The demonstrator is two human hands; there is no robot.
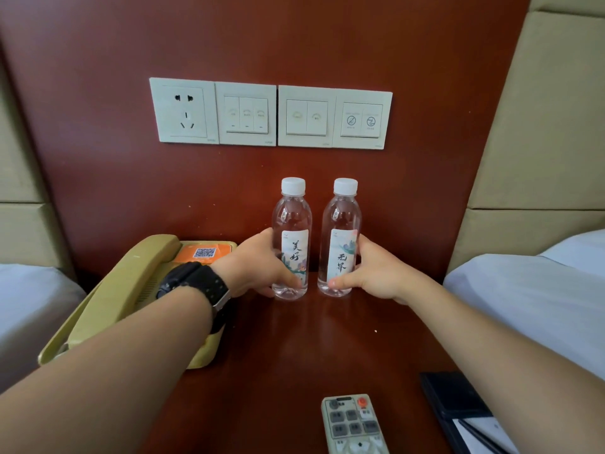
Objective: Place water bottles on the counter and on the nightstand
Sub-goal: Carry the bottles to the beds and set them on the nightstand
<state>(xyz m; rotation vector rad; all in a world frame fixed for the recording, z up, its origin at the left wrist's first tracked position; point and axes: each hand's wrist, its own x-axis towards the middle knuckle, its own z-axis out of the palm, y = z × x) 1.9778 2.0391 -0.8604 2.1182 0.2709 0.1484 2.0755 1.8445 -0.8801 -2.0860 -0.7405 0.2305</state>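
Note:
Two clear water bottles with white caps and printed labels stand upright side by side at the back of the dark red wooden nightstand (294, 352), close to the wall panel. My left hand (258, 263), with a black watch on the wrist, wraps around the left bottle (292, 237) from its left side, thumb low on the label. From the right side my right hand (370, 273) grips the right bottle (340, 237), thumb near its base. Both bottles rest on the wood with a narrow gap between them.
A yellow-green telephone (131, 290) sits at the nightstand's left under my left forearm. A remote control (355, 424) lies at the front edge, a dark notepad folder (458, 404) at front right. Wall sockets and switches (271, 114) hang above. White beds flank both sides.

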